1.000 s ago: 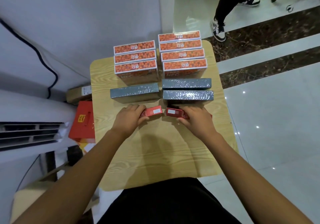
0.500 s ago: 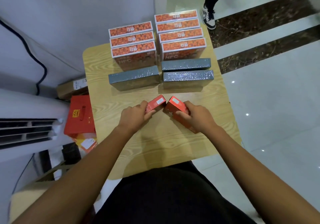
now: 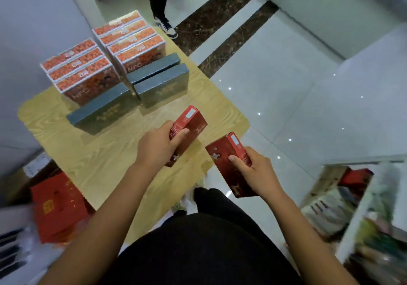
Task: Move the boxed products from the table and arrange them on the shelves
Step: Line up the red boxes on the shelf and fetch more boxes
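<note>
Over the near right corner of the tabletop (image 3: 99,165), our left hand (image 3: 157,146) is wrapped around a red box (image 3: 193,121). The thumb lies across its face, and the box is tilted above the wood with its white-labelled end pointing away from us. Just past the near edge, over the floor tiles (image 3: 286,99), our right hand (image 3: 256,173) grips a second red box (image 3: 221,152), thumb pressed on its front, and it is tilted too. The 2 hands are apart; the 2 boxes sit near each other without touching.

Back on the wood, 3 grey boxes (image 3: 103,110) stand on their long edges across the middle: 1 toward the left edge, 2 one behind the other toward the right edge. Behind them, along the far edge, orange boxes (image 3: 83,79) stand in 2 rows, 3 on the left and 4 on the right, with NFC readable on the front ones.

Low at our right we see the shelves (image 3: 352,214), blurred, holding goods we cannot make out. A red bag (image 3: 59,203) sits on the floor by the left edge, and another person's sneaker (image 3: 168,28) is planted beyond the far right corner.
</note>
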